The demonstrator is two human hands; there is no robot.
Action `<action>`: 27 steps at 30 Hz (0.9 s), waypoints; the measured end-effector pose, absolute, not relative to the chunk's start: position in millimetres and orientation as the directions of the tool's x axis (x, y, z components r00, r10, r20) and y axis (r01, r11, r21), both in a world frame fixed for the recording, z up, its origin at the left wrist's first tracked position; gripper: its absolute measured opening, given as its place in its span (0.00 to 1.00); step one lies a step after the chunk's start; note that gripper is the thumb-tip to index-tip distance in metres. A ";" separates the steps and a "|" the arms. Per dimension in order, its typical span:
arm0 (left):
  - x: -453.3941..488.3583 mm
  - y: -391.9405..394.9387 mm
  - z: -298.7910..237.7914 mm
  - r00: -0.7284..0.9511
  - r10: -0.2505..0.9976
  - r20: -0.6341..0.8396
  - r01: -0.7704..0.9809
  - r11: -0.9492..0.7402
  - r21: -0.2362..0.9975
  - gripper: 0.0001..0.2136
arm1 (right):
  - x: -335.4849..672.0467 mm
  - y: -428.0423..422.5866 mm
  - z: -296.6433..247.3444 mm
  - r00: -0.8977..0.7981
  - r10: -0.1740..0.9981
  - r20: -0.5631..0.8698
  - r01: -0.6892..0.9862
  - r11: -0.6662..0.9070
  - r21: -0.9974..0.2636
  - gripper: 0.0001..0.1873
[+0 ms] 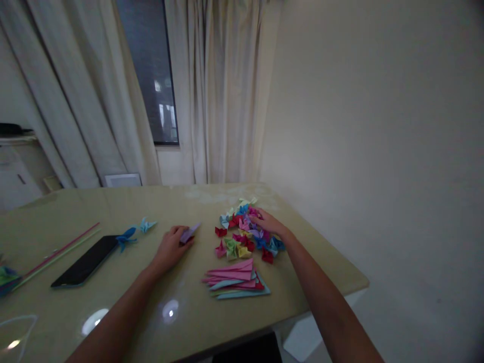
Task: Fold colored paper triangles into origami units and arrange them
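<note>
- One left hand (171,248), fingers curled around one purple folded piece (189,232), left of the heap.
- One right hand (266,222), fingers spread loosely, laid on one heap of coloured folded papers (242,238).
- One flat stack of pink and blue sheets (236,280) nearer.
- Two blue folded figures (127,238), one dark tablet (86,262), two thin sticks (60,250) further left.
- Glossy beige table (159,312); pale curtains (223,91), one dark window (151,70), bare wall (378,126).

Bare tabletop (151,312) nr front edge; phone (86,261) left, origami pile (245,234) right.
</note>
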State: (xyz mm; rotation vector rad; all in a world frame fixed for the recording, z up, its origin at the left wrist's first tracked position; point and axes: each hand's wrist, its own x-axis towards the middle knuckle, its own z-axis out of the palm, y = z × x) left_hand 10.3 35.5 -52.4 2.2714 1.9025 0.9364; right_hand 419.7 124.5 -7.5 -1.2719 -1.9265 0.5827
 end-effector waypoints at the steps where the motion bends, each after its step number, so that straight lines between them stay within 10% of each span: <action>1: 8.1 36.0 -52.8 0.053 0.898 0.438 0.863 -0.262 0.432 0.23 | 412.7 112.5 -4.0 -0.199 0.892 0.406 0.615 0.436 -0.657 0.27; 5: 7.7 35.8 -44.9 -0.008 0.895 0.445 0.815 -0.252 0.522 0.20 | 378.5 54.4 2.3 -0.013 0.721 0.693 0.705 0.498 -0.505 0.24; 11: 16.3 30.1 -39.1 0.036 0.893 0.449 0.803 -0.293 0.519 0.17 | 341.7 7.4 -8.9 -0.123 0.637 0.761 0.682 0.612 -0.402 0.13; 27: 54.9 -0.4 -25.4 0.169 0.901 0.399 0.980 -0.196 0.027 0.13 | 341.8 4.7 -11.6 -0.120 0.632 0.766 0.593 0.664 -0.455 0.10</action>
